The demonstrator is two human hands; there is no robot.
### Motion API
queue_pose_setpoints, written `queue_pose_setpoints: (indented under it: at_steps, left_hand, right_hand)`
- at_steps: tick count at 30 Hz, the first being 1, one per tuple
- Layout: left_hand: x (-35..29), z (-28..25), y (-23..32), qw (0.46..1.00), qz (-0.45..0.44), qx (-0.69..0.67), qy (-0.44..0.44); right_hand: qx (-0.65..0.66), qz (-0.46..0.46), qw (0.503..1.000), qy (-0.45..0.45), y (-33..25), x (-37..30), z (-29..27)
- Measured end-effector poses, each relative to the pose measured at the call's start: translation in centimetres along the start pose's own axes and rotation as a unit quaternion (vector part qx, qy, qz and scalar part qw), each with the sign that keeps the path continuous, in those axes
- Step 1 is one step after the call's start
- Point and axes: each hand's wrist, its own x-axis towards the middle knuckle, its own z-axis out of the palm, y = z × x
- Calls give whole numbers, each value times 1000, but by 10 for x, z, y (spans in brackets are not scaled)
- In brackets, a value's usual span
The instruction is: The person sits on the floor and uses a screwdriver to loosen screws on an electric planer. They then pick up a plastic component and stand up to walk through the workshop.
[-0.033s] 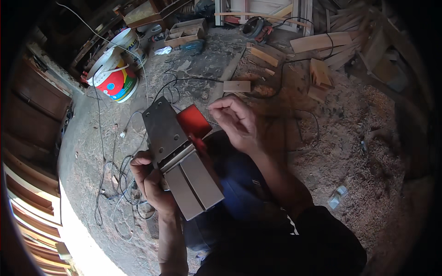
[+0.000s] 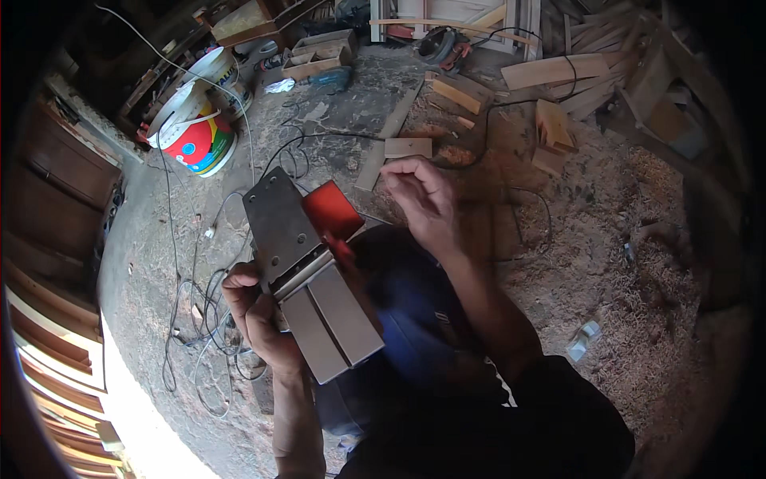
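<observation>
See right hand (image 2: pixel 424 199) shifted slightly up and right since earlier frame, farther from planer (image 2: pixel 309 275), with planer nearly unmoved. Find planer sole-up, partly over lap (image 2: pixel 411 315), above floor (image 2: pixel 140 263); cannot tell about resting on thigh. Held along left side by left hand (image 2: pixel 262 318), with fingers curled around edge. Note right hand off planer, with fingers bent in toward thumb; cannot tell about pinching anything small. Judge heavy, rigid, sturdy overall. Expect slickness on metal plates (image 2: pixel 347 311). Treat drum slot (image 2: pixel 291 279) as probably sharp. Grip best by body sides, clear of slot; avoid loading red part (image 2: pixel 335 209), possibly weaker.
</observation>
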Motion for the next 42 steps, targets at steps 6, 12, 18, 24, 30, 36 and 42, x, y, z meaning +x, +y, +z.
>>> queue_pose_setpoints:
  at_steps: [6, 12, 18, 24, 30, 36, 42]
  left_hand:
    - [9, -9, -5, 998, -3, 61, 11]
    - [14, -1, -4, 996, -50, 26, 71]
    - [17, -7, -11, 996, -51, -66, 13]
    - [15, -15, -13, 998, -35, -59, 8]
    - [8, -6, -3, 999, -38, 14, 23]
    - [3, -6, -3, 999, -32, -3, 8]
    - [5, -13, -7, 999, -21, 32, 1]
  right_hand:
    - [-489, 216, 841, 84, 164, -21, -179]
    - [-613, 165, 771, -43, 203, -77, -244]
    - [-546, 135, 827, -8, 240, -69, -314]
    - [-522, 33, 852, 8, 96, 52, -196]
    - [-541, 82, 810, -210, -49, 115, -74]
    - [-511, -119, 826, -208, -58, 179, -52]
    - [-392, -18, 869, -301, -75, 201, -48]
